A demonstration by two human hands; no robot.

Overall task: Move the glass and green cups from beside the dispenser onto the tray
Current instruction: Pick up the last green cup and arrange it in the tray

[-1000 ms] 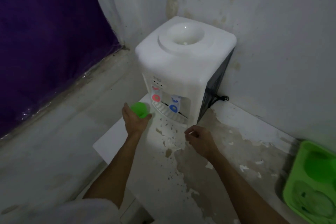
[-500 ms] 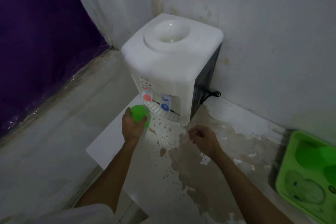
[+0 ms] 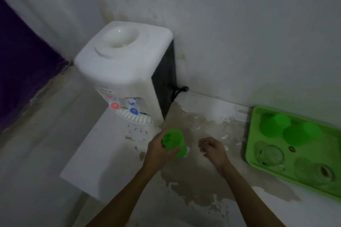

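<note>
A: Where is the cup sitting at this moment?

B: The left hand (image 3: pixel 158 151) is gripping a bright green plastic cup (image 3: pixel 175 142), fingers wrapping its side and thumb pressing across the front. The cup is tilting, its mouth facing up and to the left. It is hanging over the worn white tabletop (image 3: pixel 110 153), just near of the white plastic water dispenser (image 3: pixel 125 64) and clear of its ribbed drip grille (image 3: pixel 135 117).

A: And the other hand?

B: The right hand (image 3: pixel 212 150) is hovering just right of the cup, apart from it, fingers loosely curling inward and carrying nothing that I can make out. The picture is blurring there, so fine detail is escaping me.

A: The tray?

B: A bright green rectangular plastic tray (image 3: pixel 258 160) is lying at the right, well apart from both hands and close to the far wall. Green cups (image 3: pixel 282 129) are standing bunched in its far half, overlapping in the blur, so I cannot count them. Clear glass cups (image 3: pixel 271 155) are showing in its near half, faint and hard to outline.

A: Anything else worth logging?

B: The dispenser is standing in the far left corner, with a red tap (image 3: pixel 114 105) and a blue tap (image 3: pixel 134 110) facing near. A black cord (image 3: pixel 180 90) is looping out at its right side against the stained wall (image 3: pixel 239 33). Brown patches are spreading across the tabletop where the paint is peeling.
</note>
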